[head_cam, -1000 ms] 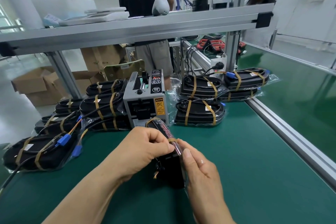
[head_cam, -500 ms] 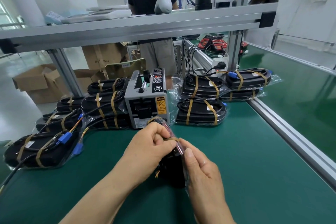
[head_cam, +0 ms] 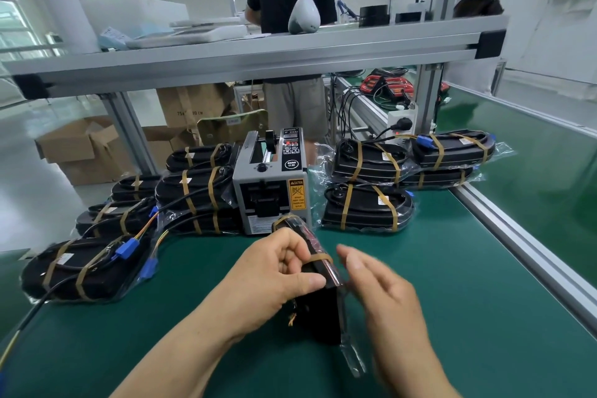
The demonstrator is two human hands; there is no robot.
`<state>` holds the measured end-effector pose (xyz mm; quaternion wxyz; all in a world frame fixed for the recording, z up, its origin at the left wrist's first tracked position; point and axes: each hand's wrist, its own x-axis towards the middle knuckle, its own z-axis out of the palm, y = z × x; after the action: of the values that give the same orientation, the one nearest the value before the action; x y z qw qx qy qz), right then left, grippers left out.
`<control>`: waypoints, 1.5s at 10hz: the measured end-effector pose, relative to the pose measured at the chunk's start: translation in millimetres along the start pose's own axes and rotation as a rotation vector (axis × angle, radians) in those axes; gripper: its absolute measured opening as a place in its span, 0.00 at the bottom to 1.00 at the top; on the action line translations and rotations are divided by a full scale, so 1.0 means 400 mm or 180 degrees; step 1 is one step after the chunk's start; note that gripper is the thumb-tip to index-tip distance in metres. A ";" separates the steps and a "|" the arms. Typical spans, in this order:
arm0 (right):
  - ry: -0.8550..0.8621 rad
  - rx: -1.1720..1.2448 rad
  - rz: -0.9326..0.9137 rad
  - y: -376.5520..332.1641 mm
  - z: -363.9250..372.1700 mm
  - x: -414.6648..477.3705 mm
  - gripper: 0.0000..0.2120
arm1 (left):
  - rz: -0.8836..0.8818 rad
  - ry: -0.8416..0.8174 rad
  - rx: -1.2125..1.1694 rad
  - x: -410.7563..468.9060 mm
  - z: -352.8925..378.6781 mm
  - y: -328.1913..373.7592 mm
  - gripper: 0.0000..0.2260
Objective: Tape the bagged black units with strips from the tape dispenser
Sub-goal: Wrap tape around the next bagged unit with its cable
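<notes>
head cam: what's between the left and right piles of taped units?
The grey tape dispenser stands between the left pile and right pile on the green mat, seen in the head view.

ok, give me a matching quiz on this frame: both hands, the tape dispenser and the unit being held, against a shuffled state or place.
Column 1:
A left hand
B right hand
C tape dispenser
D held unit

Column 2:
1 stands on edge on the green mat, tan strip round it
2 fingers loose, blurred, right of the unit
3 grey, between stacks of taped units
4 grips the unit's upper part

Pairs: A-4, B-2, C-3, D-1
</notes>
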<state>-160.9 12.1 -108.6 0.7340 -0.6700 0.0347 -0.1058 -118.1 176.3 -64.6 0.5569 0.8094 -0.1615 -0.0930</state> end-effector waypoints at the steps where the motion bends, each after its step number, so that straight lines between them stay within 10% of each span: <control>1: -0.0135 -0.0818 -0.0131 -0.077 -0.004 0.101 0.10 | 0.0056 0.0005 0.0054 0.004 -0.002 -0.002 0.12; 3: -0.0898 -0.2969 -0.0319 -0.145 0.106 0.233 0.14 | 0.0047 -0.0047 0.0009 0.008 -0.006 0.000 0.13; 9: -0.0258 -0.3660 -0.0774 -0.084 0.120 0.240 0.08 | 0.0051 -0.0055 -0.0266 0.013 -0.019 -0.001 0.09; 11: -0.0357 -0.3515 -0.0586 -0.085 0.104 0.245 0.07 | -0.1272 0.1964 -0.2097 0.190 -0.098 -0.068 0.08; 15: -0.0366 -0.3223 -0.0539 -0.085 0.114 0.237 0.09 | -0.1871 0.2500 -0.2870 0.331 -0.083 -0.061 0.06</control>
<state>-63.3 34.9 -61.8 0.3073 -0.9465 -0.0133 -0.0978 19.8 164.8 -71.6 0.8098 0.4814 0.3354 0.0023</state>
